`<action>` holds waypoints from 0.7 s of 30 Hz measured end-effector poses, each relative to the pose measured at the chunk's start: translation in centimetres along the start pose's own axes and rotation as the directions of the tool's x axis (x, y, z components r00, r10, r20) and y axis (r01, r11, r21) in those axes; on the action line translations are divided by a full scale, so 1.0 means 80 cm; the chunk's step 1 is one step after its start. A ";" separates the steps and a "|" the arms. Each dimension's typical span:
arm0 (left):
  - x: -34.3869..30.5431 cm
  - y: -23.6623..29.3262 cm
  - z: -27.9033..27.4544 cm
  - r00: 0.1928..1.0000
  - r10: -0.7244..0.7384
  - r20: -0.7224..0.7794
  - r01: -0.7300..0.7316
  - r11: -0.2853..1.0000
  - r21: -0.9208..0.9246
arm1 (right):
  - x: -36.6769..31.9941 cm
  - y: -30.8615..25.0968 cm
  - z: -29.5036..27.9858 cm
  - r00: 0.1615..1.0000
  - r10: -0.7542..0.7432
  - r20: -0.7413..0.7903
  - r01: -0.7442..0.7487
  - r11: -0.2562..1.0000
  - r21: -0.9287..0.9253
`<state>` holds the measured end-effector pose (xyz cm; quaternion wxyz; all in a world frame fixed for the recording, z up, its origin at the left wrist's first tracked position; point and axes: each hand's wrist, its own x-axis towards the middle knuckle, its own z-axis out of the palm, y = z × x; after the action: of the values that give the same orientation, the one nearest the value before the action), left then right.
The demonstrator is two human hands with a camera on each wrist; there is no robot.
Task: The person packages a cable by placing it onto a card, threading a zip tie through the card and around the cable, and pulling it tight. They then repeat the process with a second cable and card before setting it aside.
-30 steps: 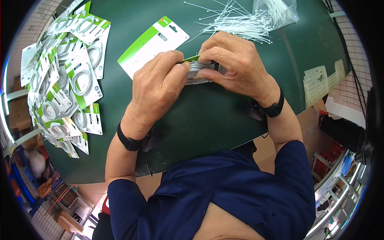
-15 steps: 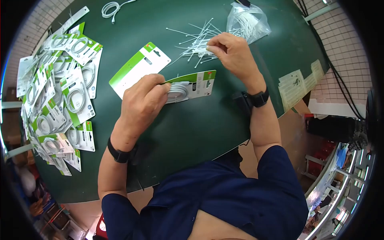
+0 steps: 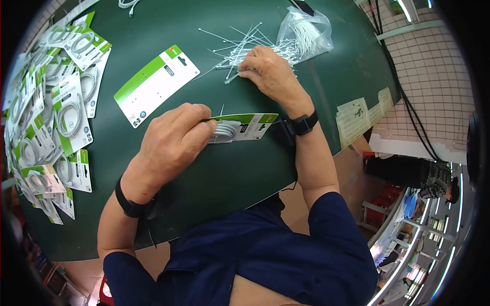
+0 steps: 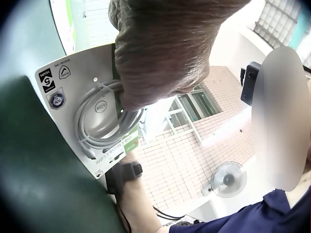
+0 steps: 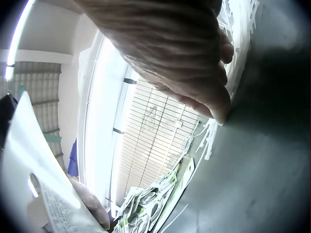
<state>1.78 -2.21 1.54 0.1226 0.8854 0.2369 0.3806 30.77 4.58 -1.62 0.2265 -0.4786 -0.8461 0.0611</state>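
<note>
My left hand (image 3: 173,148) pinches a green-and-white card (image 3: 255,126) upright by its edge. A coiled white cable (image 3: 223,131) lies against that card, and in the left wrist view the coil (image 4: 83,124) is fastened on it, with a thin tie near its top. Over the near side of a loose heap of white cable ties (image 3: 245,50), my right hand (image 3: 273,76) has thumb and fingertips together at a tie's end (image 3: 231,78). A flat card without a cable (image 3: 158,84) lies between the left hand and the heap.
Many carded cables (image 3: 69,120) are piled at the left of the green table (image 3: 214,178). A clear bag of ties (image 3: 311,35) stands behind the heap. Another white cable (image 3: 130,5) is at the back edge, and taped paper (image 3: 352,122) at the right.
My right hand has left the held card and moved to the heap of ties, its fingertips now at the near ties. My left hand still holds the card.
</note>
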 end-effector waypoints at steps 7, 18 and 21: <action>-0.002 -0.004 -0.001 1.000 0.015 -0.005 -0.015 1.000 0.018 | 0.008 -0.004 0.003 1.000 0.016 -0.012 -0.016 1.000 -0.013; 0.003 -0.003 -0.002 0.999 0.045 -0.002 -0.045 0.998 0.042 | 0.011 -0.024 -0.017 0.948 0.039 -0.316 -0.007 0.995 0.104; 0.003 -0.001 -0.001 0.998 0.059 -0.011 -0.059 0.997 0.051 | 0.008 -0.040 -0.028 0.916 0.129 -0.380 -0.030 0.966 0.256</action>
<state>1.82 -2.01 1.67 0.0875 0.8925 0.2209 0.3833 28.97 3.18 1.63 0.4464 -0.4835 -0.7491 0.0768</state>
